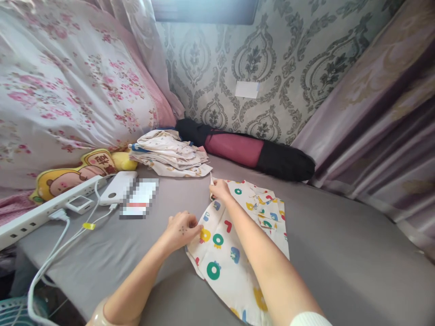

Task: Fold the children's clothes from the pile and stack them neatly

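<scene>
A white cloth (234, 235) printed with colourful letters, seemingly a piece of clothing, lies partly folded on the grey-covered surface (340, 240). My right hand (220, 189) pinches its far left corner, and a bit of fabric stands up above the fingers. Lower down, my left hand (183, 230) is closed at the left edge of the same cloth, thumb and fingers on the hem. Small folds and a ruffled part show on the cloth's right side. My right forearm crosses over the cloth and hides some of it.
Behind the hands sit a pile of folded clothes (173, 154) and a long black and maroon bag (234, 148) along the wall. To the left are a white power strip (44, 215), a power bank (118, 188), a blurred-out flat object (139, 198), cables and a yellow plush (64, 179).
</scene>
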Motion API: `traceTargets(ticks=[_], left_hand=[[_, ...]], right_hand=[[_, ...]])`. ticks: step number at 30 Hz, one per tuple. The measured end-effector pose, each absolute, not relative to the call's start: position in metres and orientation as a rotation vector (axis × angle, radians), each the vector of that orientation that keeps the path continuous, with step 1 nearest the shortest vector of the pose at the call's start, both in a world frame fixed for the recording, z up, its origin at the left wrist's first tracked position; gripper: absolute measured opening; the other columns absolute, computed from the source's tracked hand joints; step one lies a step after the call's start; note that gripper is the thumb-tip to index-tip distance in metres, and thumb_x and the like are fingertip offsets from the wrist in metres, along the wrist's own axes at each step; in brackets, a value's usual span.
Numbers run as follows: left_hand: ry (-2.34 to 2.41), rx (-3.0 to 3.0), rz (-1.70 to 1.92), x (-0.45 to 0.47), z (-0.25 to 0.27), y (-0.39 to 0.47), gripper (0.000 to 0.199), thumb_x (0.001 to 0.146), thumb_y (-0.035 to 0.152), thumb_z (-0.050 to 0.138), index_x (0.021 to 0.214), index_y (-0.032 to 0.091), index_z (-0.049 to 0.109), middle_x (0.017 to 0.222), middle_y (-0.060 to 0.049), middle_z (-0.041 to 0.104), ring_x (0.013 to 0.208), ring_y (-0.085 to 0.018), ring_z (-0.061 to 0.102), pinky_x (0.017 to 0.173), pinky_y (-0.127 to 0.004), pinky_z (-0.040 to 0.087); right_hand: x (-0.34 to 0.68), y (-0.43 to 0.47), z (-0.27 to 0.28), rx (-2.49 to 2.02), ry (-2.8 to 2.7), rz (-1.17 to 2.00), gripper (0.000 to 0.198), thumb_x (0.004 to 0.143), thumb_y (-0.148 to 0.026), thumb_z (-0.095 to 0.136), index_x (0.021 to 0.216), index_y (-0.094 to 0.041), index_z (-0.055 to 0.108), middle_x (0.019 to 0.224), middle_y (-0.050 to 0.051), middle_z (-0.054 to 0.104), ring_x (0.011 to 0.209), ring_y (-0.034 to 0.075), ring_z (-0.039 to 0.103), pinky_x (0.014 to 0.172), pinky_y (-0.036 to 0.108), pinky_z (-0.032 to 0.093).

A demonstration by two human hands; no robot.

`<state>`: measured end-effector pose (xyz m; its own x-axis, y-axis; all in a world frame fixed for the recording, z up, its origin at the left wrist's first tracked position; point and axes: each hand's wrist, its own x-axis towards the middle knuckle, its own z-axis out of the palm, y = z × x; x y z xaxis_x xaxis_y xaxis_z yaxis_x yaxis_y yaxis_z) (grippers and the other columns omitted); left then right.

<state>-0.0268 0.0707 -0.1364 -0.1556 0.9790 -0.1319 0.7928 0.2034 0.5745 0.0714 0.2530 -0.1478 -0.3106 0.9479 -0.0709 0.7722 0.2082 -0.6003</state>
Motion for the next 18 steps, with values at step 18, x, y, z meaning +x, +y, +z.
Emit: traceTargets(ticks=[18], left_hand=[[1.416, 1.272, 0.856, -0.009, -0.122, 0.061, 0.044, 0.074, 0.06, 0.061, 0.078, 0.016, 0.062, 0.074, -0.003, 0.067, 0.066, -0.016, 0.058, 0.057, -0.023, 0.043]], right_hand=[[0.166, 0.245, -0.107, -1.205, -1.541, 1.356, 0.049, 0.076, -0.006, 0.051, 0.124, -0.014, 0.052, 0.066, -0.003, 0.063, 0.054, 0.011, 0.06, 0.051, 0.021, 0.051]])
